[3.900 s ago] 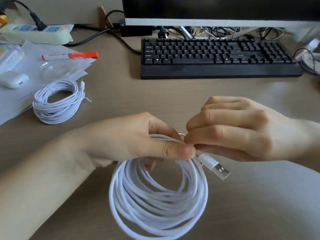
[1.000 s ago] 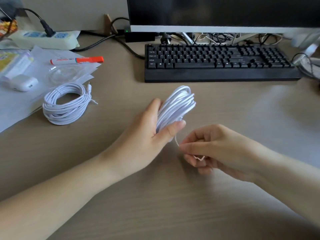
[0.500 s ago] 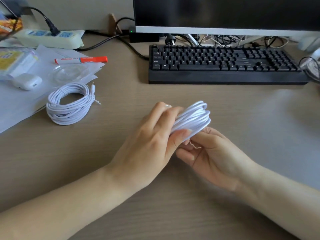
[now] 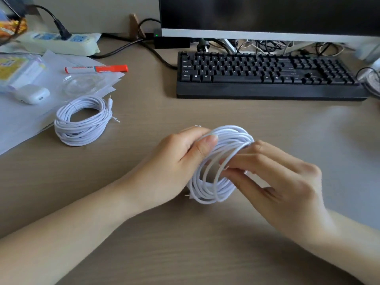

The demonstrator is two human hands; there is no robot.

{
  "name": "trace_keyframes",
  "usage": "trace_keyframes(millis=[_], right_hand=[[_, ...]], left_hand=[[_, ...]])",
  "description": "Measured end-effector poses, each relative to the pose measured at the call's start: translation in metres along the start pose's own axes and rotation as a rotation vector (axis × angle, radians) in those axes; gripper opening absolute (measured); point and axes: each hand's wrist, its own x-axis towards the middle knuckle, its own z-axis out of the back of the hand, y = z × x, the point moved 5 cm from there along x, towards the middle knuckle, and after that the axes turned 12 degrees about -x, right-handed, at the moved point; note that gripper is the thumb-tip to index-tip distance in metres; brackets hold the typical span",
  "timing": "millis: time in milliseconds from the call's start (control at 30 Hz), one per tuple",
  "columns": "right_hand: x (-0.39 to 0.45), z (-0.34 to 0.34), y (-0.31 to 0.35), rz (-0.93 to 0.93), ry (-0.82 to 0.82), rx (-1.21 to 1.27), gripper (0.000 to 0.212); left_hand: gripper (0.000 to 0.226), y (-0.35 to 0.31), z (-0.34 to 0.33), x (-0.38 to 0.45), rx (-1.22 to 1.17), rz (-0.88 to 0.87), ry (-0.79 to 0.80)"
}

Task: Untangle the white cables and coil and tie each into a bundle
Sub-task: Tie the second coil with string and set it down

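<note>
A coiled white cable (image 4: 213, 182) hangs upright between my hands over the middle of the desk. My left hand (image 4: 176, 161) grips its left side, thumb pressed on the top strands. My right hand (image 4: 275, 177) pinches the right side of the same coil with fingertips reaching into the loop. A small plug tip pokes out at the coil's lower left. A second white cable bundle (image 4: 82, 122), coiled and tied with a thin wire, lies flat on the desk at the left.
A black keyboard (image 4: 267, 77) and a monitor (image 4: 267, 17) stand behind. At the left lie papers (image 4: 24, 120), an orange marker (image 4: 96, 68), a white earbud case (image 4: 33, 93) and a power strip (image 4: 57, 43). Tangled cords sit at the far right edge.
The coil has turned from a squeezed, flattened bunch to an open ring facing me. My right hand has come up from under the coil to pinch its right side.
</note>
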Motion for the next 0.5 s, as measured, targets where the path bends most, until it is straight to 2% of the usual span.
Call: trace_keyframes(millis=[133,267,433,500], right_hand=[[0.006,0.004,0.000,0.071,-0.048,-0.099,0.012],[0.015,0.002,-0.002,0.061,0.038,-0.115,0.016],[0.036,0.007,-0.015,0.032,0.336,0.151,0.013],[0.041,0.008,-0.018,-0.027,0.361,0.228,0.011]], left_hand=[[0.041,0.001,-0.001,-0.002,-0.073,0.033,0.037],[0.063,-0.004,-0.002,-0.005,-0.098,0.055,0.119],[0.038,-0.007,-0.002,-0.004,0.111,0.027,0.193],[0.032,-0.007,-0.001,-0.004,0.168,0.017,0.217]])
